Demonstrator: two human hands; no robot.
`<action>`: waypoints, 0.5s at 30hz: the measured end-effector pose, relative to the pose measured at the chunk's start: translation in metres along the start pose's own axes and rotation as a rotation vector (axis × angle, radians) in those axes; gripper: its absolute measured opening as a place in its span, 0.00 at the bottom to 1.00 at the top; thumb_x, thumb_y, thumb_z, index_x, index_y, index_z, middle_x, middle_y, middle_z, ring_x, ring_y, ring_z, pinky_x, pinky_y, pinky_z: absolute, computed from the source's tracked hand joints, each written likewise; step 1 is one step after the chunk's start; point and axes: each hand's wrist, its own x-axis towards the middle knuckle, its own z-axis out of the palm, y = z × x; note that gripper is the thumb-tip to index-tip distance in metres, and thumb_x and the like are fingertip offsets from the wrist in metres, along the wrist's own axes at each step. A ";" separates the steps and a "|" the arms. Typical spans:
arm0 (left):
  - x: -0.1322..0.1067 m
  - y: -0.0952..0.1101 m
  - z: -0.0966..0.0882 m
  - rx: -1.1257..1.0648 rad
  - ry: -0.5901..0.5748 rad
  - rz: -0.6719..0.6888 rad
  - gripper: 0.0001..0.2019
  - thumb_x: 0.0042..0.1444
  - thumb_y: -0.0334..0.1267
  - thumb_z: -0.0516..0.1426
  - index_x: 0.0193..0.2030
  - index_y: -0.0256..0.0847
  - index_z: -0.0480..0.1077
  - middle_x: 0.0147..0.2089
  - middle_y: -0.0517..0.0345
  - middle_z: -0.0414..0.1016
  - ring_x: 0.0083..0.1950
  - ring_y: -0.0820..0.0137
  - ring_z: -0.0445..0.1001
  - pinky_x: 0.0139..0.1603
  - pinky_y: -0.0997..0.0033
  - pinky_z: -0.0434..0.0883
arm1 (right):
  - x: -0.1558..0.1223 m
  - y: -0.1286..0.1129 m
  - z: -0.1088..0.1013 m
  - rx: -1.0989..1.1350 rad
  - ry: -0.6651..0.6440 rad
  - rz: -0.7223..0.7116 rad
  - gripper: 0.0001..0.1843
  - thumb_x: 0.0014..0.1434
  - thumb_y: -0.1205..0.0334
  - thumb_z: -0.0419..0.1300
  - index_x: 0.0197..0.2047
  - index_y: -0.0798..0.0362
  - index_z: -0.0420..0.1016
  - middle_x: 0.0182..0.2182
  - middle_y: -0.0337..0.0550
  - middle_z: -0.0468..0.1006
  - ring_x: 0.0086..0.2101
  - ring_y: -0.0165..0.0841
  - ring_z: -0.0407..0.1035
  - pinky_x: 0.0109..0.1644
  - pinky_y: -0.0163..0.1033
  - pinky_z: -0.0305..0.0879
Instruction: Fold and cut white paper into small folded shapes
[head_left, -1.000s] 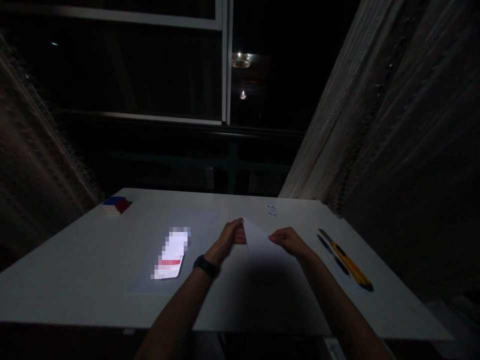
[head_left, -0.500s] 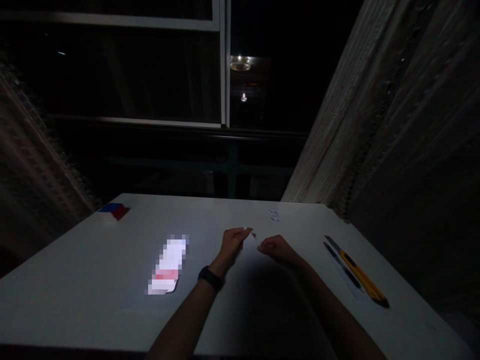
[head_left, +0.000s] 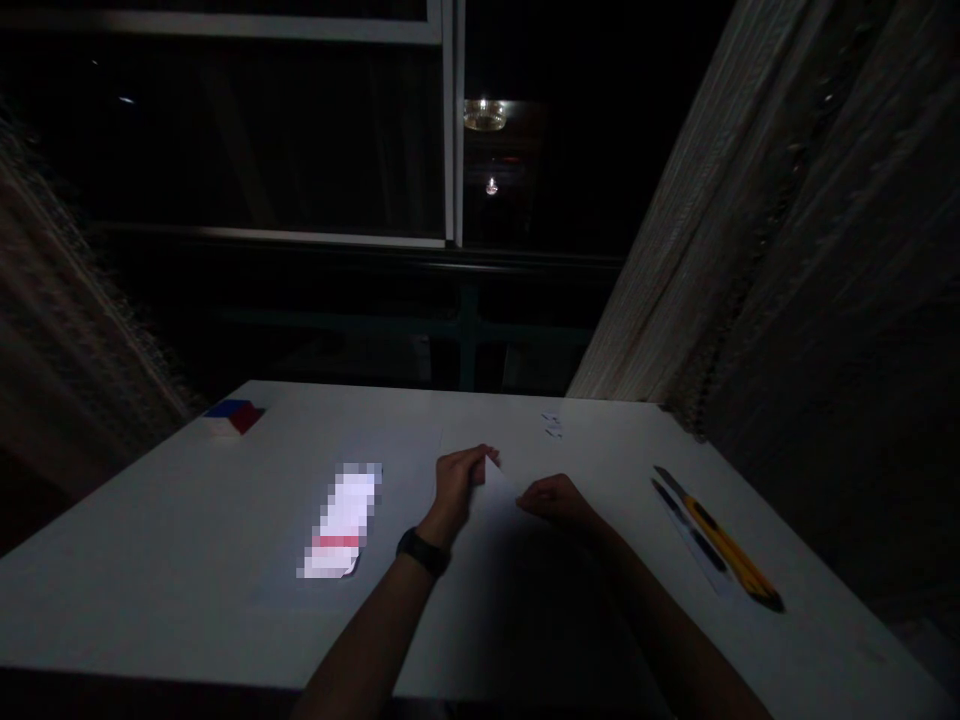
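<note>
In dim light, a white sheet of paper (head_left: pixel 501 492) lies partly lifted on the white table (head_left: pixel 187 520). My left hand (head_left: pixel 459 478), with a dark wristband below it, pinches the paper's upper left edge. My right hand (head_left: pixel 553 497) is closed on the paper's right edge, fingers curled. The paper's top corner points up between the two hands.
A lit phone (head_left: pixel 341 520) lies left of my hands. A yellow utility knife (head_left: pixel 731 555) and a dark pen lie on the right. A red and blue block (head_left: pixel 232 414) sits at the far left corner. Small paper scraps (head_left: pixel 552 424) lie beyond. Curtains hang on both sides.
The hands pressed the paper down flat half a second ago, then lifted its corner again. The camera shifted slightly.
</note>
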 end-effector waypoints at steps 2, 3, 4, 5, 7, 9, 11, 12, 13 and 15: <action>0.003 0.001 -0.002 -0.088 0.054 -0.047 0.14 0.41 0.41 0.63 0.30 0.30 0.75 0.30 0.48 0.77 0.28 0.70 0.73 0.28 0.72 0.68 | 0.000 0.000 -0.001 -0.011 0.035 -0.012 0.20 0.35 0.46 0.67 0.17 0.56 0.74 0.13 0.36 0.66 0.17 0.25 0.55 0.22 0.33 0.51; 0.005 0.001 -0.003 -0.107 0.058 -0.073 0.14 0.41 0.41 0.64 0.30 0.30 0.75 0.32 0.46 0.77 0.29 0.69 0.74 0.30 0.71 0.69 | 0.000 0.000 -0.002 -0.008 0.065 -0.024 0.20 0.34 0.46 0.67 0.17 0.56 0.74 0.12 0.36 0.66 0.17 0.25 0.55 0.22 0.33 0.50; 0.005 0.001 -0.003 -0.107 0.039 -0.103 0.15 0.41 0.43 0.63 0.31 0.30 0.75 0.33 0.44 0.77 0.30 0.68 0.75 0.31 0.70 0.70 | 0.000 0.000 -0.003 0.004 0.107 -0.032 0.20 0.35 0.45 0.67 0.17 0.56 0.75 0.12 0.36 0.66 0.17 0.25 0.55 0.21 0.33 0.50; 0.005 0.000 -0.004 -0.088 0.001 -0.133 0.17 0.43 0.45 0.63 0.31 0.30 0.75 0.32 0.43 0.77 0.29 0.68 0.75 0.30 0.70 0.70 | 0.000 -0.001 -0.003 0.025 0.163 -0.038 0.20 0.35 0.45 0.66 0.18 0.56 0.75 0.12 0.36 0.67 0.17 0.26 0.56 0.21 0.34 0.51; 0.003 -0.004 -0.004 0.003 -0.118 -0.176 0.21 0.46 0.52 0.60 0.29 0.30 0.74 0.28 0.47 0.76 0.25 0.70 0.72 0.26 0.72 0.67 | -0.001 -0.004 -0.005 0.069 0.295 -0.045 0.21 0.36 0.44 0.65 0.21 0.56 0.76 0.14 0.38 0.69 0.17 0.27 0.58 0.22 0.34 0.54; 0.000 -0.009 -0.002 0.152 -0.237 -0.152 0.23 0.45 0.55 0.59 0.24 0.31 0.73 0.22 0.54 0.71 0.21 0.74 0.67 0.22 0.75 0.62 | -0.002 -0.007 -0.006 0.104 0.411 -0.048 0.22 0.38 0.43 0.64 0.23 0.57 0.77 0.16 0.40 0.72 0.19 0.29 0.61 0.24 0.35 0.56; -0.003 -0.014 0.000 0.306 -0.300 -0.075 0.22 0.41 0.55 0.62 0.19 0.32 0.71 0.17 0.60 0.66 0.19 0.77 0.62 0.21 0.76 0.57 | -0.003 -0.008 -0.008 0.125 0.471 -0.056 0.24 0.38 0.42 0.64 0.25 0.57 0.78 0.18 0.42 0.74 0.21 0.31 0.64 0.26 0.37 0.59; -0.004 -0.017 0.001 0.361 -0.310 -0.042 0.22 0.39 0.54 0.62 0.18 0.33 0.70 0.16 0.62 0.64 0.19 0.77 0.60 0.21 0.77 0.56 | -0.004 -0.008 -0.008 0.137 0.486 -0.059 0.24 0.38 0.41 0.64 0.25 0.57 0.78 0.19 0.43 0.75 0.22 0.32 0.65 0.27 0.37 0.60; -0.005 -0.019 0.001 0.393 -0.313 -0.019 0.22 0.39 0.54 0.63 0.17 0.33 0.70 0.16 0.63 0.62 0.19 0.78 0.59 0.21 0.77 0.55 | -0.004 -0.007 -0.009 0.148 0.495 -0.059 0.24 0.38 0.41 0.64 0.26 0.57 0.78 0.20 0.44 0.75 0.23 0.33 0.66 0.27 0.38 0.61; -0.004 -0.022 0.000 0.390 -0.316 -0.010 0.21 0.41 0.54 0.62 0.19 0.33 0.71 0.17 0.62 0.64 0.20 0.77 0.60 0.22 0.77 0.56 | -0.003 -0.003 -0.010 0.158 0.495 -0.052 0.25 0.37 0.42 0.65 0.27 0.58 0.78 0.21 0.44 0.76 0.24 0.34 0.67 0.28 0.38 0.61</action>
